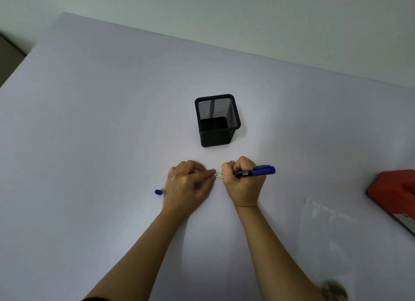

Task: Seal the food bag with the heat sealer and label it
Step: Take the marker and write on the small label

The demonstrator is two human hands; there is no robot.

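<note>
A small white label (218,174) with printed lines lies flat on the table between my hands. My left hand (187,185) presses its left end down with the fingertips. My right hand (242,180) grips a black marker with a blue end (258,171), the tip hidden under my fingers at the label. The marker's blue cap (158,192) lies on the table left of my left hand. A clear plastic food bag (325,231) lies flat at the lower right, hard to make out. A red heat sealer (395,197) sits at the right edge, partly cut off.
An empty black mesh pen holder (217,120) stands upright just beyond my hands. The pale table (89,121) meets a wall at the back and drops off at the left. A blurred brownish object (334,291) shows at the bottom right.
</note>
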